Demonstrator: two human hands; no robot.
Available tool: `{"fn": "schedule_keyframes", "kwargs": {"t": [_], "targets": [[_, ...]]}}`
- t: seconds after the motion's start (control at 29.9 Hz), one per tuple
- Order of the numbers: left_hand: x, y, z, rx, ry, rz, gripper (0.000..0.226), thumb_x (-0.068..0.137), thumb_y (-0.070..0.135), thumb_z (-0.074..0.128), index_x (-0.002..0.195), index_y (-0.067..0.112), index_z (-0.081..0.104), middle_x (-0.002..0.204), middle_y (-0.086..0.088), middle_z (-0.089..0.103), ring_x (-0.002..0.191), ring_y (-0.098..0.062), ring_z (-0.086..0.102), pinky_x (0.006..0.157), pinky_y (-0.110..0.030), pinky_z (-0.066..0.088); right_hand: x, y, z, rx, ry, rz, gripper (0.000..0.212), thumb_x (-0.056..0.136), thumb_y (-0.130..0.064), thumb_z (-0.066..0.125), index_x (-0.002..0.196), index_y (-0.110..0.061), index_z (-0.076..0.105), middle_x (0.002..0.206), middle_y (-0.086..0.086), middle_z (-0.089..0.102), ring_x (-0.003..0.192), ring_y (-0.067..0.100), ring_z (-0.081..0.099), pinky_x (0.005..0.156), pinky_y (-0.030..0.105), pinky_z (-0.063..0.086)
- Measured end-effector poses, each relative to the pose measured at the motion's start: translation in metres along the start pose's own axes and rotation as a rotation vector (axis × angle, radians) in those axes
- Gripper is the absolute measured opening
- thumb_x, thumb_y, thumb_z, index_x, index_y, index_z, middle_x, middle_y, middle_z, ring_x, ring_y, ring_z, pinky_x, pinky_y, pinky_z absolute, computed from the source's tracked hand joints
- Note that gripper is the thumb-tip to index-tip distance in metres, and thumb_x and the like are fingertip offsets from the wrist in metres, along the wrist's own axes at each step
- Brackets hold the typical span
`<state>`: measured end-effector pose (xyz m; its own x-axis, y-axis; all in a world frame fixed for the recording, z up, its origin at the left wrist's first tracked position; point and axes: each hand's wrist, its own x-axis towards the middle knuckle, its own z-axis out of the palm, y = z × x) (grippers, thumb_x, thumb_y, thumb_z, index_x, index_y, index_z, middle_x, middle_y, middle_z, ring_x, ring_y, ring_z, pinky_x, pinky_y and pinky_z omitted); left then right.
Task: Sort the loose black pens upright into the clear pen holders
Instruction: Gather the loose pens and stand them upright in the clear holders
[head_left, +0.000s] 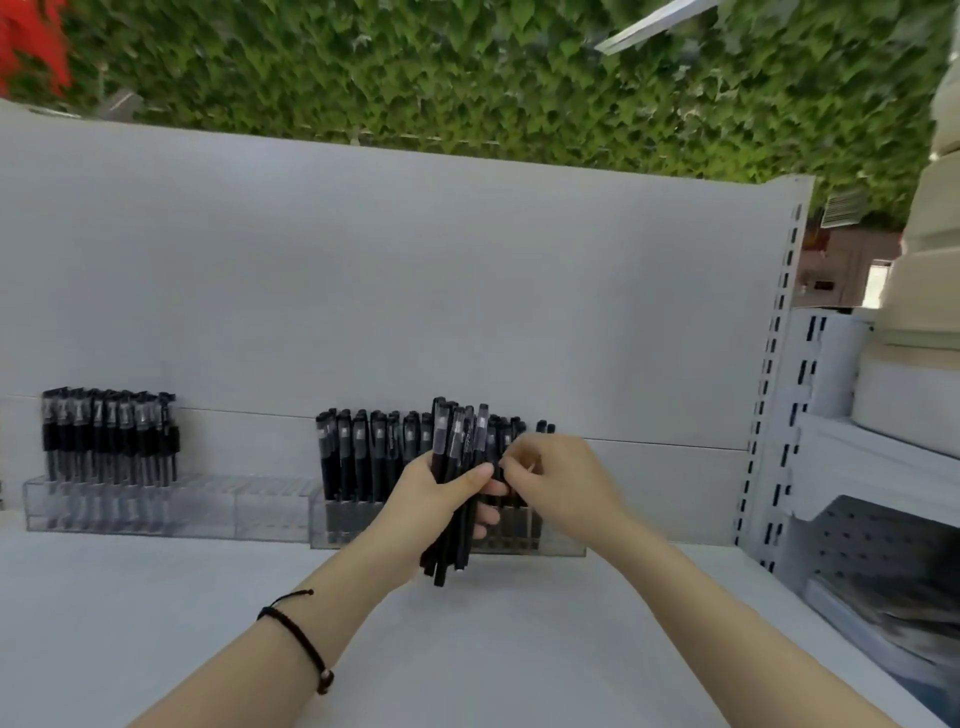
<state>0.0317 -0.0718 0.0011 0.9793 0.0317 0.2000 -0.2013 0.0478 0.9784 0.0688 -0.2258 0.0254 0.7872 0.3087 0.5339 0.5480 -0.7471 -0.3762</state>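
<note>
A: Head view: pen bundle (458, 447)?
B: Upright in left hand (441, 493), fingers curled round slim black barrels, before the clear slotted holder (563, 545) on a white shelf (156, 623).
A: Right hand (561, 483)?
B: Fingertips pinched on the bundle's right edge.

— What are we seeing underneath?
— We're looking at a white shelf (156, 623) carrying two clear holders side by side near its back: the left pen holder (208, 506) and the right pen holder (563, 544).
</note>
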Motion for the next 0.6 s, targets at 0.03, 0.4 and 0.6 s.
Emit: {"fn": "schedule_keyframes", "kwargs": {"t": [0.03,0.4,0.6], "targets": [[0.006,0.001,0.009,-0.020,-0.004,-0.002,0.028,0.091,0.022,0.065,0.108,0.001,0.065,0.082,-0.008,0.076,0.067,-0.018,0.070,0.060,-0.029,0.056,0.004,0.005,-0.005,0.063,0.007,0.013,0.016,0.089,-0.028,0.052,0.081,-0.026,0.066,0.079,-0.009,0.068,0.076,0.012,0.063,0.071,0.036,0.054],[0.033,-0.013,0.038,-0.132,0.047,0.010,0.023,0.085,0.015,0.071,0.103,0.001,0.069,0.093,-0.016,0.075,0.086,-0.030,0.073,0.077,-0.040,0.060,0.015,0.036,-0.013,0.692,-0.044,0.108,0.012,0.090,-0.018,0.067,0.081,-0.010,0.069,0.063,-0.010,0.061,0.050,-0.004,0.051,0.049,0.010,0.037],[0.036,-0.019,0.034,-0.231,0.188,-0.011,0.023,0.091,0.024,0.064,0.105,0.006,0.067,0.086,-0.015,0.075,0.074,-0.026,0.073,0.067,-0.034,0.062,0.028,0.053,-0.026,0.961,0.460,0.240,0.011,0.095,-0.020,0.058,0.086,-0.014,0.057,0.068,0.000,0.058,0.053,0.011,0.048,0.046,0.022,0.037]]}}
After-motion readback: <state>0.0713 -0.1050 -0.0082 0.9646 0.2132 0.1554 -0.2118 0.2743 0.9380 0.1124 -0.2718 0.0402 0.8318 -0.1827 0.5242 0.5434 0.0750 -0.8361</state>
